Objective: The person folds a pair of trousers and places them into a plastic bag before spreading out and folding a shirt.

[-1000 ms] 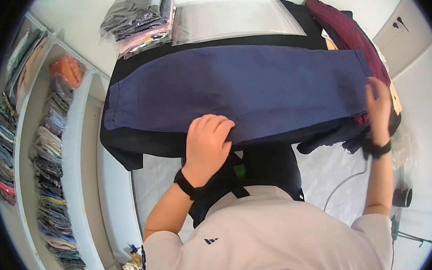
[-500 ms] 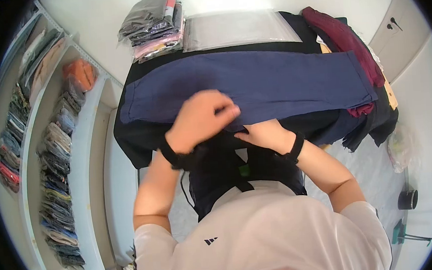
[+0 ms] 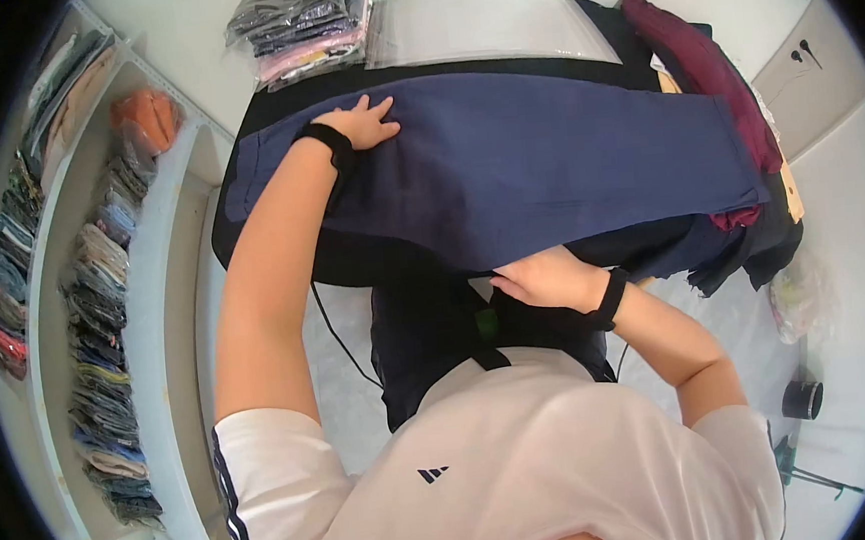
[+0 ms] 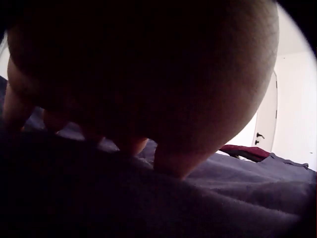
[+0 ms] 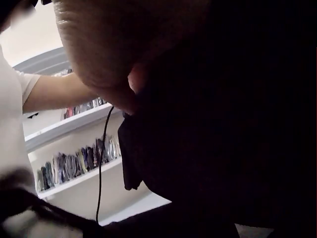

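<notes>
A pair of navy trousers (image 3: 545, 152), folded lengthwise, lies across the black-covered table (image 3: 352, 261). My left hand (image 3: 360, 125) rests on its left part near the far edge, fingers spread. In the left wrist view the fingertips (image 4: 171, 168) press down on the cloth, which ripples around them. My right hand (image 3: 554, 280) is at the near edge around the middle, pinching the cloth's border between thumb and fingers; the fingers are partly hidden by the fabric. In the right wrist view the thumb (image 5: 121, 96) meets the dark cloth hanging there.
Clear plastic bags (image 3: 486, 27) lie flat at the back, beside a stack of bagged garments (image 3: 301, 33). Maroon clothing (image 3: 704, 70) lies along the table's right end. A shelf unit (image 3: 168, 288) with folded, bagged clothes stands left. A black cable (image 3: 342, 341) hangs below the near edge.
My right hand has come from the trousers' right end to the near middle edge. My left hand has gone from the near edge up and left onto the far part of the cloth.
</notes>
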`<state>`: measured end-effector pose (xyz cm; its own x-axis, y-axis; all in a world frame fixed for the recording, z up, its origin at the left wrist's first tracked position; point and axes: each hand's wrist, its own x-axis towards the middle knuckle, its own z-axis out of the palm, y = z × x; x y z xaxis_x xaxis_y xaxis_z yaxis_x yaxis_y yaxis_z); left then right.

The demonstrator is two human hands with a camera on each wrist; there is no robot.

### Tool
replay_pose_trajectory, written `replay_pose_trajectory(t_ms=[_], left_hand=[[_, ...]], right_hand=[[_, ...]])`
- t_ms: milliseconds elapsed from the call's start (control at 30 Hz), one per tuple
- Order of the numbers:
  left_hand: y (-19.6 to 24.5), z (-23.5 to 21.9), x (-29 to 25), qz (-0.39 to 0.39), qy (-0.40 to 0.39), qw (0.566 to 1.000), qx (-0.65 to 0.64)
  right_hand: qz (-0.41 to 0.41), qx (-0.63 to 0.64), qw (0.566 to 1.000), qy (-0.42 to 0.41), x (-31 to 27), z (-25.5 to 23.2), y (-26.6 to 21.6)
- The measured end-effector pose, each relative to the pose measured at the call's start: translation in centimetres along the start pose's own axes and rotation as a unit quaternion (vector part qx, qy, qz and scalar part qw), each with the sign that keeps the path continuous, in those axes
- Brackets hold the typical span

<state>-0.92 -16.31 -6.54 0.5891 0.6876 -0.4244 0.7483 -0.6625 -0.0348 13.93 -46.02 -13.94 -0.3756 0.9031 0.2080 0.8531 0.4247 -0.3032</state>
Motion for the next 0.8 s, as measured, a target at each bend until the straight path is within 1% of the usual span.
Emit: replay_pose_trajectory(t_ms=[33, 100, 133, 200, 233, 267, 300, 333, 367, 400, 433, 467, 500, 533, 600, 633, 700, 733, 800], left_hand=[[-0.1, -0.2, -0.1, 0.000, -0.008, 1.000, -0.011], [-0.3, -0.6, -0.3, -0.001, -0.011, 1.000, -0.020], [-0.2, -0.3, -0.3, -0.009, -0.011, 1.000, -0.026], [0.1, 0.1, -0.4, -0.011, -0.012, 0.999, -0.030], [-0.1, 0.4, -0.6, 0.001, 0.006, 0.999, -0.045], [-0.3, 0.5, -0.7, 0.012, 0.024, 0.998, -0.060], [-0.4, 0.5, -0.9, 0.023, 0.046, 0.996, -0.076], [0.0, 0.6, -1.7, 0.077, 0.110, 0.985, -0.112], [0.4, 1.4, -2.8, 0.131, 0.173, 0.965, -0.146], [3.3, 0.4, -7.4, 0.190, 0.231, 0.952, -0.065], [5.3, 0.3, -10.8, 0.270, 0.256, 0.928, -0.014], [6.3, 1.9, -12.7, 0.331, 0.267, 0.905, 0.001], [7.8, 3.3, -14.4, 0.338, 0.240, 0.909, 0.024], [8.8, 4.9, -15.4, 0.336, 0.239, 0.910, 0.041], [10.1, 7.8, -15.3, 0.321, 0.320, 0.887, 0.086], [10.4, 9.1, -14.7, 0.329, 0.323, 0.883, 0.084], [10.5, 10.9, -13.4, 0.269, 0.436, 0.856, 0.071], [10.2, 11.2, -13.1, 0.273, 0.440, 0.853, 0.072], [9.6, 11.2, -12.8, 0.313, 0.452, 0.835, -0.014]], right_hand=[[-0.001, 0.003, 1.000, -0.001, -0.1, -0.1, -0.3], [-0.034, 0.024, 0.999, 0.007, -0.2, -0.9, -1.1], [-0.034, 0.023, 0.999, 0.007, -0.5, -0.9, -1.3], [-0.122, 0.039, 0.989, -0.071, -1.8, -0.5, -1.9], [-0.153, 0.054, 0.972, -0.167, -2.6, 0.0, -2.4], [-0.181, 0.068, 0.962, -0.192, -3.6, -0.1, -2.7], [-0.187, 0.071, 0.978, -0.054, -3.9, -0.6, -2.8], [-0.192, 0.070, 0.975, 0.082, -4.0, -1.6, -2.8], [-0.159, 0.023, 0.978, 0.129, -4.0, -3.2, -2.5], [-0.123, -0.024, 0.976, 0.177, -3.8, -5.1, -2.2], [-0.059, -0.058, 0.976, 0.203, -4.2, -6.0, -1.5], [-0.011, -0.083, 0.976, 0.201, -4.5, -6.8, -0.9], [0.019, -0.104, 0.976, 0.188, -4.7, -7.2, -0.4], [0.050, -0.126, 0.975, 0.174, -4.8, -7.4, 0.0], [0.070, -0.147, 0.972, 0.170, -4.9, -6.8, 0.6], [0.077, -0.160, 0.970, 0.167, -4.8, -6.2, 0.9], [0.099, -0.179, 0.965, 0.165, -5.1, -5.2, 1.5], [0.110, -0.184, 0.962, 0.166, -5.2, -5.0, 1.8], [0.121, -0.187, 0.960, 0.170, -5.9, -5.2, 2.3]])
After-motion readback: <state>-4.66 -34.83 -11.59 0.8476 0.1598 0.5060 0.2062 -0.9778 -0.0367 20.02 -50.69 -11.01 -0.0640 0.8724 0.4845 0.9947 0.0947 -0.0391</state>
